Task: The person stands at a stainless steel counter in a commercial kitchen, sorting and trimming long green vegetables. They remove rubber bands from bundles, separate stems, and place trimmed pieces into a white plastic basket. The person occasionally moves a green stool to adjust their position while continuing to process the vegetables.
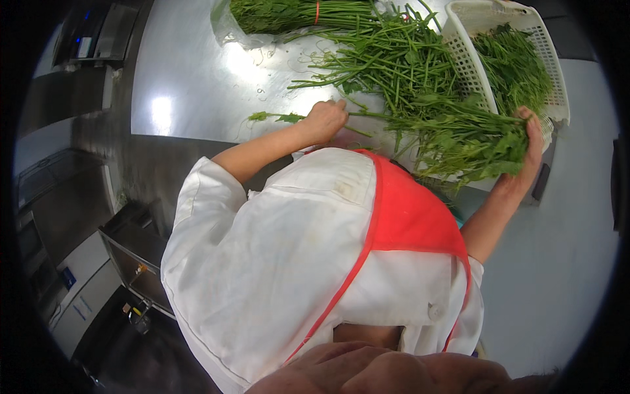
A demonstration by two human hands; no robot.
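Note:
My left hand (326,120) is closed around a thin green vine stem (366,114) above the near part of the steel table. Its leafy tip (258,116) sticks out to the left, and a cut end angles out below the fingers. On the right, my right hand (531,130) grips a bushy bunch of leafy green shoots (467,140) from its far side; some fingers are hidden by leaves. This bunch lies in front of the white plastic basket (494,93). Loose cut stems (403,59) form a tangled heap between my hands and the far edge.
More greens (517,69) fill part of the basket. At the far side, a bundle tied with a red band (317,12) rests on a clear plastic bag (224,29). Curly tendrils and scraps dot the steel tabletop (187,88). Dark equipment (133,241) stands to the left.

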